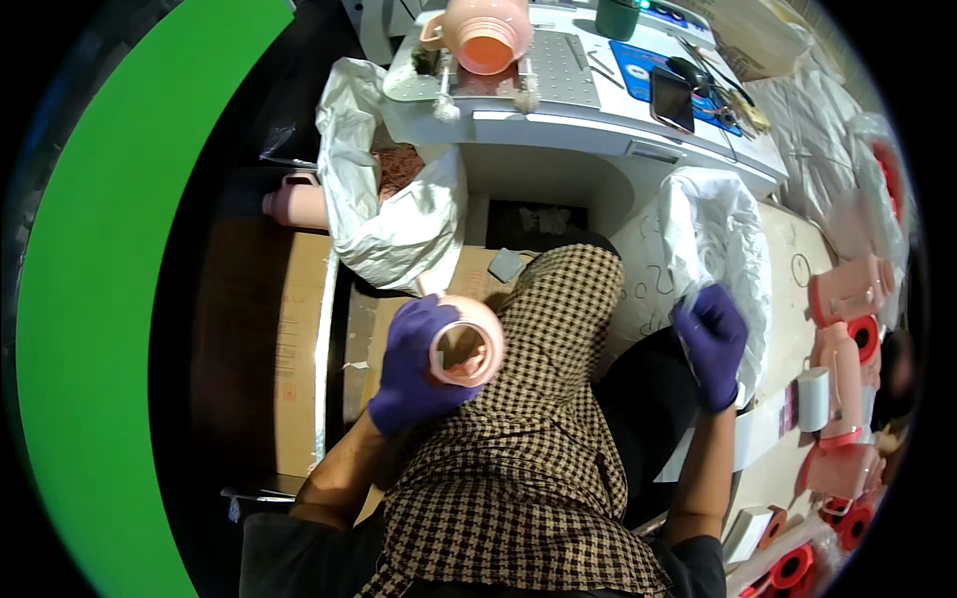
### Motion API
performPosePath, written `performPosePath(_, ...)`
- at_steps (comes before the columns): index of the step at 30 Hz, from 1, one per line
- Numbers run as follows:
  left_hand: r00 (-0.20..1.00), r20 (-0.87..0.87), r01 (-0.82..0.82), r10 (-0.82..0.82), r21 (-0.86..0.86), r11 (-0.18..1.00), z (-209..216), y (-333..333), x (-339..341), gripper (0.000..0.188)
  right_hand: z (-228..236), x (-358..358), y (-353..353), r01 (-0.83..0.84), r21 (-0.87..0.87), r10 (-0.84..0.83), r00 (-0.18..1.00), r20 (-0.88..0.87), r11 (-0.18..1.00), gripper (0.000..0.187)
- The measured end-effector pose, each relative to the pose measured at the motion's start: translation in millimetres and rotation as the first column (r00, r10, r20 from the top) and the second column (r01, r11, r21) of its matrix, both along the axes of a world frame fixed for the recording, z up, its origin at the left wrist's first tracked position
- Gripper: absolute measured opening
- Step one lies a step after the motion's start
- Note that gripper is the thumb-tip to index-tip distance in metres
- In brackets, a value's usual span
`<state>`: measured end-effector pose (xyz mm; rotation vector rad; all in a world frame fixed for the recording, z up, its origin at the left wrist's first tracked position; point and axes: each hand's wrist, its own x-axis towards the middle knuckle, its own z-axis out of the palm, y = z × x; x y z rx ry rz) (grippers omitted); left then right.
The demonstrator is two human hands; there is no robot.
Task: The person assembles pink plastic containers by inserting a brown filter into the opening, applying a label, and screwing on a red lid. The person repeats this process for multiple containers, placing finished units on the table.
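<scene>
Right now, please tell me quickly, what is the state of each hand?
Left hand: closed around a pink bottle.
Right hand: fingers curled closed, by the white plastic bag; whether it grips anything cannot be told.

left grip (414, 361) around pink bottle (486, 319) | right grip (715, 344) near white bag (753, 279)

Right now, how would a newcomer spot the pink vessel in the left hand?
Find the checked garment. At its left edge, the purple-gloved left hand holds the pink vessel, open toward the camera. Unlike the pink jug on the white bench, it is held.
</scene>
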<state>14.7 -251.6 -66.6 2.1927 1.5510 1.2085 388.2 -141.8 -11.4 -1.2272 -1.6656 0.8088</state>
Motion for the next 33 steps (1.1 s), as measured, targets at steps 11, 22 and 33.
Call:
performPosePath(11, 0.993, -0.111, 0.041, -0.036, 0.043, 0.998, 32.7, 11.4, 55.8, 0.05, 7.7, -118.5, -98.3, -0.438, 0.206, 0.311, 0.835, 0.453, 0.875, 0.04)
performPosePath(22, 0.877, -0.439, -0.09, 0.195, 0.249, 0.964, 11.6, 1.9, 63.3, 0.028, -35.6, -148.8, -99.3, -0.434, -0.158, 0.442, 0.897, 0.019, 0.887, 0.021)
performPosePath(33, 0.939, -0.016, -0.297, 0.342, 0.462, 0.836, 75.6, 80.4, -74.6, 0.066, 3.7, -133.9, -69.8, -0.426, 0.18, 0.447, 0.89, -0.096, 0.887, 0.031)
